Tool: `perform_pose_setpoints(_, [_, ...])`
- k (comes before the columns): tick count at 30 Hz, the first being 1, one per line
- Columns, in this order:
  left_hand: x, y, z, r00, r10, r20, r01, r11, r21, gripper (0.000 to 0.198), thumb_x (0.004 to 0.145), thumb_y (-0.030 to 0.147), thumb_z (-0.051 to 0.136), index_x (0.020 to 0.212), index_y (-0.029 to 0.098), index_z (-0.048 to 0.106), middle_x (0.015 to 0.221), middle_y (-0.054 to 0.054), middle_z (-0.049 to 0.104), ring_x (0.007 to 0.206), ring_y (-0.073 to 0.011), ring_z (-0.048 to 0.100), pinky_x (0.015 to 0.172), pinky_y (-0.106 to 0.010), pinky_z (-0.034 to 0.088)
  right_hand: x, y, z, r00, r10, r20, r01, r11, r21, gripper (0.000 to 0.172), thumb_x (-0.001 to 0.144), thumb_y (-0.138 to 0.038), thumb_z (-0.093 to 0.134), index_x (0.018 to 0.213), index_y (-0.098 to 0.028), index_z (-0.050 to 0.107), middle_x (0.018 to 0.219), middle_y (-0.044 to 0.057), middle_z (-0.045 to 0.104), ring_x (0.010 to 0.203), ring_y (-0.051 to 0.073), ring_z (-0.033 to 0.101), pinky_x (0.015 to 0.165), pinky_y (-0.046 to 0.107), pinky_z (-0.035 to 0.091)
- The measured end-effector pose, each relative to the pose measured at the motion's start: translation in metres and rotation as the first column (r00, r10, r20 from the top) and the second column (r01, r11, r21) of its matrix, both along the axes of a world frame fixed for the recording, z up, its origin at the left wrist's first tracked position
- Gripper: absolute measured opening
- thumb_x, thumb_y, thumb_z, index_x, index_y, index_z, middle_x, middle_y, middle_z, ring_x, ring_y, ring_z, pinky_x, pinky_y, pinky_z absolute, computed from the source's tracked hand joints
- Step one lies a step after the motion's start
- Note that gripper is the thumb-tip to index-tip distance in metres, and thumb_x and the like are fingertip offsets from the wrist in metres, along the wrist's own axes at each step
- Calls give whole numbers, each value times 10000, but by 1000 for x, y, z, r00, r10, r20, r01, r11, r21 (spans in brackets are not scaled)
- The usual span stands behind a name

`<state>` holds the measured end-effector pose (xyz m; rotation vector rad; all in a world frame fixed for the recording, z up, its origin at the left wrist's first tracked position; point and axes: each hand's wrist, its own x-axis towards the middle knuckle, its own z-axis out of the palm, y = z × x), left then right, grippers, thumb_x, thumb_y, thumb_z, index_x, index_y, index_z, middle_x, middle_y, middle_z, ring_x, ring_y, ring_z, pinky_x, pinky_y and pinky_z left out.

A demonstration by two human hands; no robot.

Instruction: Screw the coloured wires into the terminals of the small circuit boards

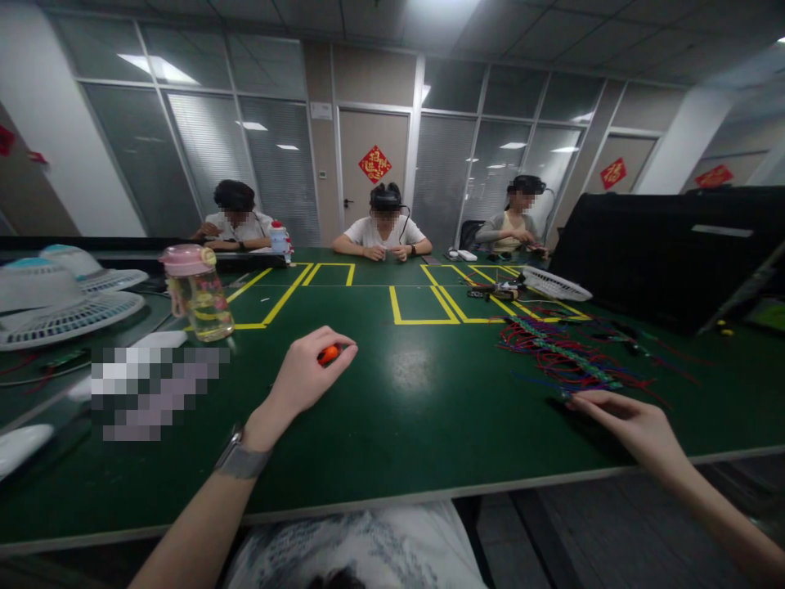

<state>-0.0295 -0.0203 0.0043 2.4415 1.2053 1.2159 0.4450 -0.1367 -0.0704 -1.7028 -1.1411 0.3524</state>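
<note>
The left hand (pixel 307 372), a watch on its wrist, rests on the green table (pixel 392 425) with thumb and fingers curled around a small orange object (pixel 329 354). The right hand (pixel 634 425) lies with its fingers stretched to the near edge of a tangle of coloured cords (pixel 561 352); whether it pinches a strand cannot be told. Farther left stands a pink-lidded water bottle (pixel 199 296). Three people sit at the far end.

Table (pixel 417 409) layout, near to far
Left of centre, small ball (pixel 329 354) in the left hand (pixel 307 370); far right, right hand (pixel 631 425) with fingertips on the near end of a wire bundle (pixel 561 352). Behind and left of the left hand, a bottle (pixel 199 294), two fans (pixel 58 304) further left. Mid-table, taped outlines (pixel 423 307); behind the bundle, a third fan (pixel 555 284). Along the far edge, three people (pixel 383 233)
</note>
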Motion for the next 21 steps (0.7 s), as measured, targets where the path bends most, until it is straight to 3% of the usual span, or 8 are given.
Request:
perform_pose_setpoints(3, [0, -1, 0, 1000, -8, -13, 8, 1000, -14, 280, 896, 417, 536, 909, 186, 694, 905, -33, 663, 825, -166, 619, 795, -309, 467, -5, 1, 5, 999, -24, -24, 23, 1000, -17, 444, 519, -551, 748, 734, -162, 764, 802, 113, 761, 862, 343, 699, 791, 395, 562])
perform_pose_setpoints(6, [1, -2, 0, 1000, -14, -28, 13, 1000, -26, 276, 898, 412, 534, 914, 187, 692, 907, -31, 659, 824, -166, 618, 793, -310, 466, -2, -1, 2, 998, -42, 52, 41, 999, 16, 429, 523, -547, 741, 716, -164, 752, 826, 117, 756, 880, 350, 692, 839, 424, 545])
perform_pose_setpoints(12, [1, -2, -1, 999, -5, -47, 4, 1000, -25, 285, 904, 420, 522, 912, 191, 692, 906, -28, 659, 820, -167, 620, 793, -312, 466, 8, -3, -16, 951, 48, 307, -93, 986, 135, 335, 636, -502, 713, 706, -175, 718, 835, 121, 738, 834, 307, 689, 839, 427, 545])
perform_pose_setpoints(21, [3, -2, -3, 997, -16, -69, 14, 999, -34, 284, 906, 423, 520, 918, 197, 692, 920, -27, 661, 831, -167, 624, 801, -312, 471, 5, -2, -17, 885, 113, 453, -200, 969, 148, 311, 721, -482, 680, 718, -174, 716, 822, 122, 729, 789, 278, 697, 778, 383, 569])
